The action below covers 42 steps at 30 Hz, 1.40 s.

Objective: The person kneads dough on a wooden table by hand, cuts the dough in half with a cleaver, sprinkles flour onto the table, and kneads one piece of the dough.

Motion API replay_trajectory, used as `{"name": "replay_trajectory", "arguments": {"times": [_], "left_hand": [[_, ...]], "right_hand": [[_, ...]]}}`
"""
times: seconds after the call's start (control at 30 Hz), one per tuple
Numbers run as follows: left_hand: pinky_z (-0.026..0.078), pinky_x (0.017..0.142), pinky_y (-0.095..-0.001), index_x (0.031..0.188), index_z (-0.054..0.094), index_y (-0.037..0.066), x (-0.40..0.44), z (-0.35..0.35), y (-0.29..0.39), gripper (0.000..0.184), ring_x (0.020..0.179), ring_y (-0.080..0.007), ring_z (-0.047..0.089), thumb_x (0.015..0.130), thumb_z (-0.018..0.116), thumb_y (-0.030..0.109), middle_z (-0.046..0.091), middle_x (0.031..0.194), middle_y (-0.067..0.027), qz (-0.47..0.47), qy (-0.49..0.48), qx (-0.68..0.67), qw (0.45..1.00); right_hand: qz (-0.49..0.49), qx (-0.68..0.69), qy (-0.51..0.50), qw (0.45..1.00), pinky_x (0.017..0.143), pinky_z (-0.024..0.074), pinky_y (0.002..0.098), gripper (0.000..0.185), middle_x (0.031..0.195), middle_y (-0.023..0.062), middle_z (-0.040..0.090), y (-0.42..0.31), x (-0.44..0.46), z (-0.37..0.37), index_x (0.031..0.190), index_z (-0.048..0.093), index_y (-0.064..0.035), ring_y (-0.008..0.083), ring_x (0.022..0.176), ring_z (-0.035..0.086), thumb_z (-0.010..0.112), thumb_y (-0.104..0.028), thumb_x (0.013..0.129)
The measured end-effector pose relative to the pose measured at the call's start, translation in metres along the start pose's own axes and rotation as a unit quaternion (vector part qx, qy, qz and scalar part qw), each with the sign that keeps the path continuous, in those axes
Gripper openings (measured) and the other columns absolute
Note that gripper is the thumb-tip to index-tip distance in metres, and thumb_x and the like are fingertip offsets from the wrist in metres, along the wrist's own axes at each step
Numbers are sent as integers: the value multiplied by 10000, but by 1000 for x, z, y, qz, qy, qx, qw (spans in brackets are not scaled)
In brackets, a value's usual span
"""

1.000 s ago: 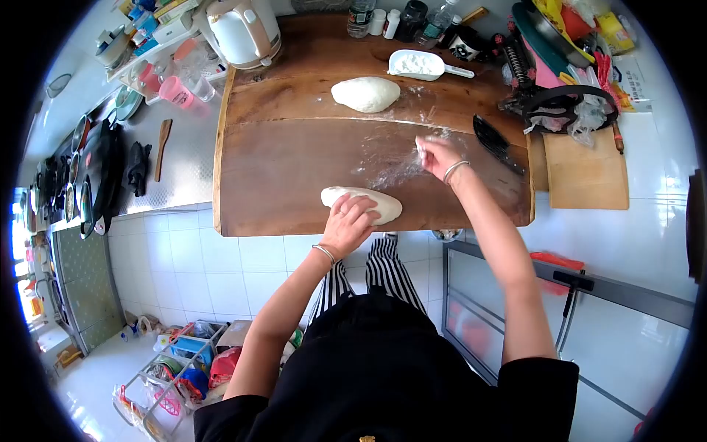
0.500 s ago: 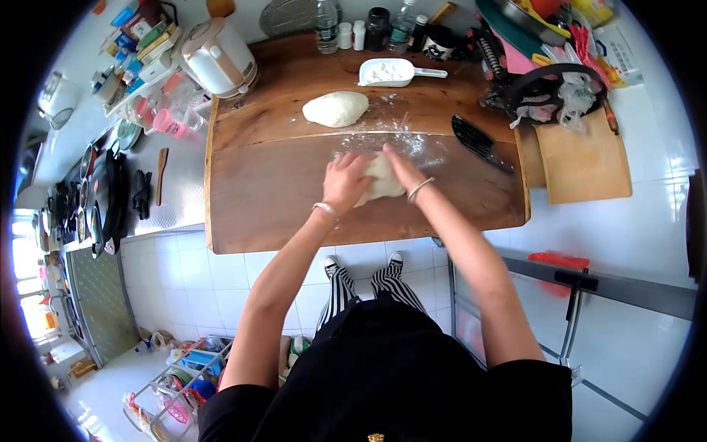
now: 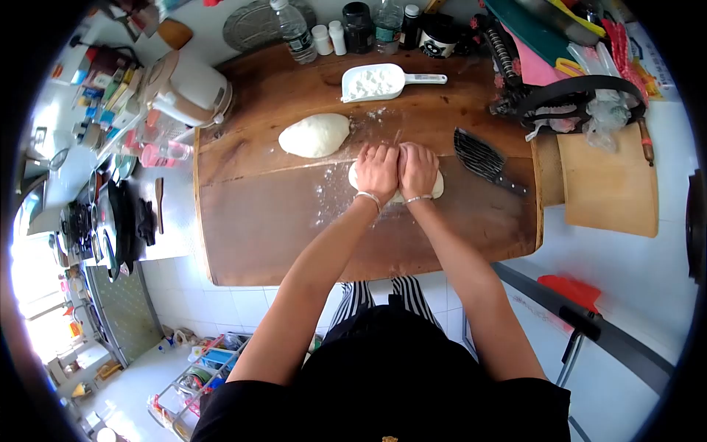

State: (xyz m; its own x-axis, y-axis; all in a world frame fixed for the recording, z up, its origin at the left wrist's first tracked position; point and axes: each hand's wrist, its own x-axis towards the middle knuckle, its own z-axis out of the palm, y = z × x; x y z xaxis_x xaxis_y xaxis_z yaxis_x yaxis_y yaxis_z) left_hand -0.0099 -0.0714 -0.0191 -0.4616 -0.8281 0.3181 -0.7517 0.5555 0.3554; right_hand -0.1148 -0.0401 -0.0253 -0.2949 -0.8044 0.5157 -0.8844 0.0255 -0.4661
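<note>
Side by side, my left hand [image 3: 376, 171] and my right hand [image 3: 417, 169] press down on a piece of dough [image 3: 438, 186] on the wooden board [image 3: 265, 228]. The fingers of both are curled together over its far side, and the hands cover most of it. Pale dough edges show to the left, to the right and below them. A second, smooth oval lump of dough [image 3: 314, 135] rests farther back to the left, untouched. Loose flour is scattered around my left hand.
Behind the dough lies a white scoop [image 3: 373, 82] of flour. A black-bladed cleaver [image 3: 480, 153] lies to the right. Bottles and jars [image 3: 359, 29] line the back. An electric kettle [image 3: 188, 88] stands at the back left, a cutting board [image 3: 611, 184] at the right.
My hands have come together and moved onto the top of the dough, fingers curled; before, they were apart at its sides. The dough now looks wider. The camera view has shifted.
</note>
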Motion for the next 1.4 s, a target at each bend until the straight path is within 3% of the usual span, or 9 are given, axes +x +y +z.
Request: {"name": "replay_trajectory", "arguments": {"times": [0.17,0.27,0.37,0.63,0.9,1.13,1.27,1.3,1.4], "left_hand": [[493,804,-428,981,603,105,55,16,-18,166,910,-306,620,925,511,231,657,916,-110,-18,-37,-70,997],[512,705,-470,950,587,86,75,20,-20,198,829,-358,651,950,497,263,671,859,-162,-63,-21,-104,992],[510,703,-474,938,581,83,76,14,-17,208,834,-364,654,952,492,270,673,854,-168,-97,-78,-66,990],[469,789,-449,986,603,84,-95,-39,-19,155,900,-330,618,948,517,207,663,909,-138,-121,35,-89,988],[494,732,-445,1032,590,95,-45,-22,-49,146,824,-336,633,930,535,183,663,845,-135,-92,24,-91,991],[494,745,-544,1092,583,106,-21,-35,-49,271,873,-427,645,974,440,303,683,930,-212,-200,-136,-92,966],[487,811,-518,968,574,14,-34,-108,13,237,925,-362,656,938,455,217,674,947,-218,-213,-215,-110,947],[472,782,-478,955,585,65,-60,-79,18,171,905,-313,647,909,496,205,664,919,-142,-142,-64,-64,986],[395,890,-412,958,586,113,-114,-55,34,143,952,-243,598,858,532,200,642,940,-64,-45,79,-54,994]], "right_hand": [[41,-13,0,999,779,456,436,182,873,91,665,12,46,26,919,621,-109,300,852,615,513,-251,958],[164,-71,-138,974,747,463,482,317,859,155,665,12,70,29,841,572,-74,355,829,619,431,-315,992],[125,-69,-111,984,757,459,493,306,867,151,664,14,65,31,860,581,-78,358,847,615,437,-318,985],[20,29,-103,994,805,440,454,154,894,88,661,-67,-70,-8,977,616,-129,286,899,607,531,-234,903],[37,24,-121,992,800,455,442,150,843,101,664,-56,-22,26,984,620,-133,299,851,632,531,-221,901],[107,-22,-296,949,769,489,483,250,941,190,676,-57,6,28,1006,610,-103,375,896,644,439,-277,950],[169,107,-275,940,770,484,488,251,956,176,678,-71,-14,-40,1035,606,-106,396,893,639,445,-285,964],[145,155,-162,964,763,487,484,211,972,159,681,-68,-38,-41,1056,611,-120,383,896,641,456,-233,967],[50,88,-53,993,947,394,429,231,1025,67,684,-52,-99,-46,1087,651,-130,259,1005,617,525,-145,894]]}}
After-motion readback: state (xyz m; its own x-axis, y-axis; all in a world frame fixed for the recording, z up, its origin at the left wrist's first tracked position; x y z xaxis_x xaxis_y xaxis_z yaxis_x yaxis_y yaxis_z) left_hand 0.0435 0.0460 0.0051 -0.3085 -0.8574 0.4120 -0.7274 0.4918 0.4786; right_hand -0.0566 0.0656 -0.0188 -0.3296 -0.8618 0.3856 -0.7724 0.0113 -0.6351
